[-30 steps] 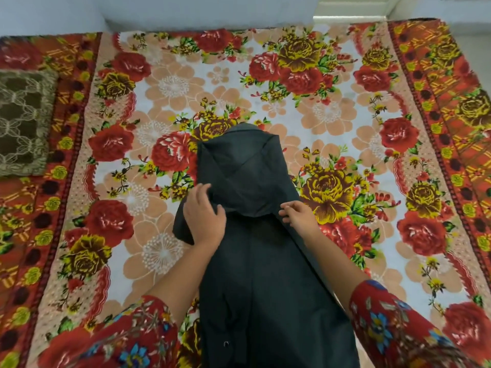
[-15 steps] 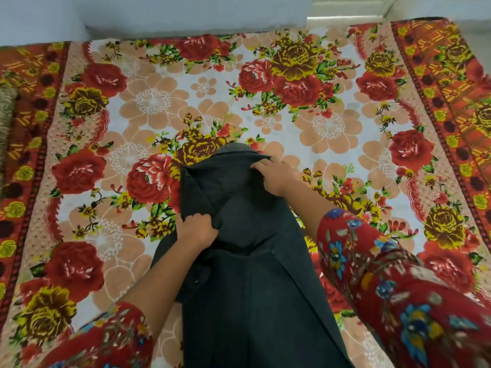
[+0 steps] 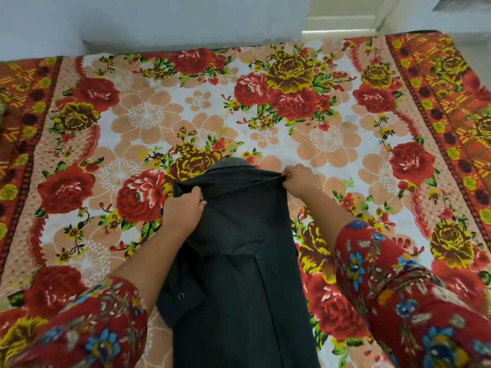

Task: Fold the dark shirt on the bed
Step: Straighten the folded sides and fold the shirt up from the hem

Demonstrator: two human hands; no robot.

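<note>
- Pale walls (image 3: 159,19) rise behind a bed (image 3: 451,83) that fills nearly the whole view, its far edge running along the foot of the wall.
- Covering the bed is a floral bedsheet (image 3: 326,134), white in the middle with large red and yellow roses, with an orange-red patterned band down each side edge.
- A dark shirt (image 3: 239,261) lies along the middle of the bed, running from the near edge up towards the centre, folded into a long narrow strip.
- At the shirt's far end the cloth is doubled back, and a rounded grey part (image 3: 228,163), possibly the collar, shows just beyond the fold.
- The person's left hand (image 3: 183,211) is closed on the shirt's left side just below the folded top edge, thumb and fingers pinching the dark cloth.
- The right hand (image 3: 300,181) grips the right corner of that same top edge, fingers curled tight around the fabric, and the edge is stretched taut between the two hands.
- A small round button (image 3: 181,296) shows on a loose bunch of cloth at the shirt's lower left.
- Both forearms reach in from the near edge of the bed, wearing red flowered sleeves (image 3: 398,301).
</note>
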